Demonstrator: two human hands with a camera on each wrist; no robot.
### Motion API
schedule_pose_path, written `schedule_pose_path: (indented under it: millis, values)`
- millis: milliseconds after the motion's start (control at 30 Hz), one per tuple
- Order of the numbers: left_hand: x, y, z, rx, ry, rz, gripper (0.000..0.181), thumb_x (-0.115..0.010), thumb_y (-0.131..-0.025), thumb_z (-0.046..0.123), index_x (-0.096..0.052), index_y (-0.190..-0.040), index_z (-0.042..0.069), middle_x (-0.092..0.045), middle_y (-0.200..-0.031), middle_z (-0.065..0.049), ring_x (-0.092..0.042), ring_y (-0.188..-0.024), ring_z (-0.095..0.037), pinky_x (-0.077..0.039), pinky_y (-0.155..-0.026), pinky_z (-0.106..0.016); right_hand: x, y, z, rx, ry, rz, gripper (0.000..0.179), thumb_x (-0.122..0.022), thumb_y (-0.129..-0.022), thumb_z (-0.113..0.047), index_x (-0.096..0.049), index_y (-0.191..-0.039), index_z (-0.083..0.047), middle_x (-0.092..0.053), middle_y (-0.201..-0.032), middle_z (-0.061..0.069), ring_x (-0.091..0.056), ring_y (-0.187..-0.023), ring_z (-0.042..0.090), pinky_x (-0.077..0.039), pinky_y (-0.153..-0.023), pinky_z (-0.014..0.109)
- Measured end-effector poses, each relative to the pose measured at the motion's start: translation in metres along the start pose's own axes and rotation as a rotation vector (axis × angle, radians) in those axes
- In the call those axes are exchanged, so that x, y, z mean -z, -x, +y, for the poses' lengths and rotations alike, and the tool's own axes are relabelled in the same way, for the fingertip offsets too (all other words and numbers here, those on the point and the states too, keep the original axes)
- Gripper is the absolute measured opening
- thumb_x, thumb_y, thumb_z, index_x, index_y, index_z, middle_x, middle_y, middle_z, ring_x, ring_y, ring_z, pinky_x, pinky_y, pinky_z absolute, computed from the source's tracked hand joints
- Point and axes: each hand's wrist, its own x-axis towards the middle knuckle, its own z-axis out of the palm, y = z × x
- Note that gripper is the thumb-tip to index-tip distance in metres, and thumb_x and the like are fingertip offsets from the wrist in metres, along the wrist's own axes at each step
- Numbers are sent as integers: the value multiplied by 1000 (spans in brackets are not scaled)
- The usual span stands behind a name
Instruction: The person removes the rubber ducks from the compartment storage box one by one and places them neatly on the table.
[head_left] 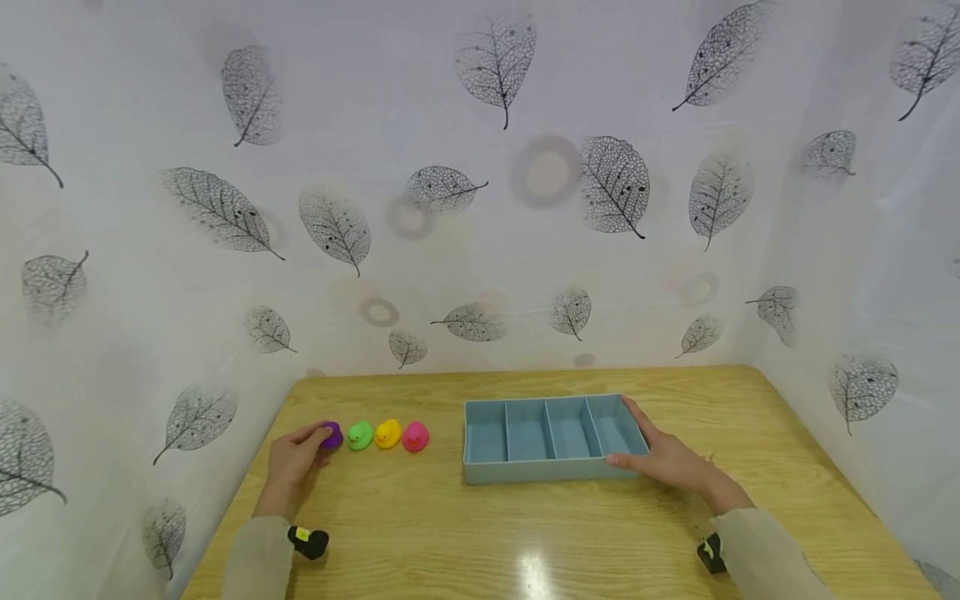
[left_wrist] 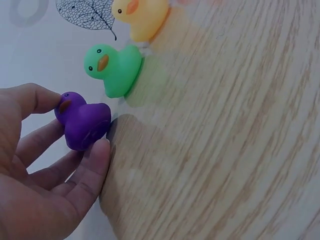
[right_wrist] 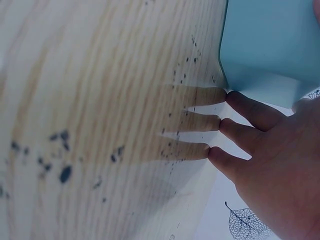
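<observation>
My left hand [head_left: 292, 460] pinches a small purple toy duck [left_wrist: 86, 125] at the left end of a row. In the left wrist view the duck tilts, so part of its base shows. Beside it stand a green duck [head_left: 360, 436], a yellow duck [head_left: 387, 434] and a pink duck [head_left: 415, 437]. At the right end of a blue-grey divided tray [head_left: 525, 472] rests my right hand [head_left: 670, 460]. Its thumb lies over the front rim and a finger extends along the right side. Other fingers [right_wrist: 250, 135] touch the table, fairly straight, beside the tray wall.
The wooden table [head_left: 480, 533] meets pale leaf-patterned sheeting [head_left: 465, 267] at the back and sides. Dark specks [right_wrist: 65, 172] mark the tabletop near my right hand. Black wrist cameras sit at both sleeves.
</observation>
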Motion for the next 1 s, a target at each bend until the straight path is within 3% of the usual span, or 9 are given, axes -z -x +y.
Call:
schedule_pose_path:
  millis: [200, 500, 833, 1000]
  values:
    - [2, 0, 1, -8, -52, 19, 52, -68, -103, 24, -58, -145, -4, -72, -125, -7, -72, -84, -4, -63, -73, -21, 0, -1, 1, -2, 3, -1, 110, -69, -97, -57, 15, -167, -41, -5, -174, 30, -43, -140, 64, -42, -107, 77]
    - [5, 2, -4, -36, -47, 19, 51, -69, -103, 25, -59, -145, -3, -71, -120, -2, -69, -84, -5, -61, -71, -21, -2, -3, 4, 2, 8, -7, 110, -69, -97, -58, 16, -166, -42, -7, -173, 31, -45, -138, 64, -43, -107, 77]
    - [8, 2, -6, -79, -85, 9, 49, -67, -104, 21, -58, -146, -4, -67, -136, -13, -70, -82, -2, -62, -75, -20, -1, -2, 4, 9, 9, -7, 110, -68, -98, -57, 17, -166, -42, -6, -173, 31, -46, -137, 64, -44, -106, 77]
    - [10, 4, -5, -96, -110, 21, 47, -67, -103, 19, -60, -144, -6, -69, -134, -16, -70, -81, -1, -63, -74, -21, -2, -2, 4, 9, 10, -7, 110, -69, -98, -55, 16, -166, -43, -7, -173, 31, -47, -137, 63, -44, -106, 77]
